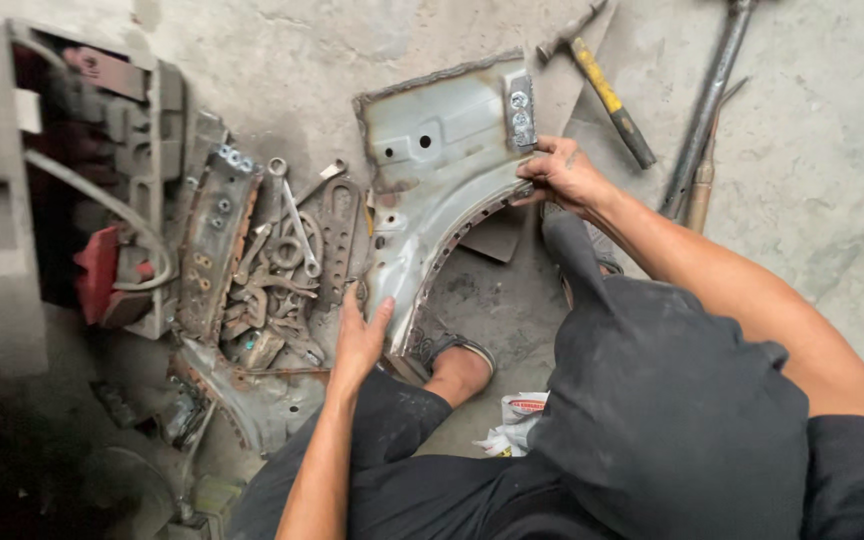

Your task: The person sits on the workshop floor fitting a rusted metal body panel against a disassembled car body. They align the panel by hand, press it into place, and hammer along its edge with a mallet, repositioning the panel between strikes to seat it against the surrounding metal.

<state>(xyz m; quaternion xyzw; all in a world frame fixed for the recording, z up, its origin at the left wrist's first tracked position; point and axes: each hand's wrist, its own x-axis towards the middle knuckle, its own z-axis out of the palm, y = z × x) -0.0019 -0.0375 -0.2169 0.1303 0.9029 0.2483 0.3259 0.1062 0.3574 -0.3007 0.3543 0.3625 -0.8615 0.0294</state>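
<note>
Panel (432,190) (curved grey sheet metal) between gripping right hand (564,175) and flat left hand (360,338).

The stained concrete floor (832,150) carries a curved grey sheet-metal panel (442,170), a heap of wrenches (282,260) beside it, a yellow-handled hammer (602,90) and a long steel bar (707,100) further off, and crumpled paper (512,425) near a sandalled foot (457,365).

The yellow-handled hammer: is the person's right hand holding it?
No: the hammer lies on the floor, while the right hand grips the edge of the curved metal panel.
</note>
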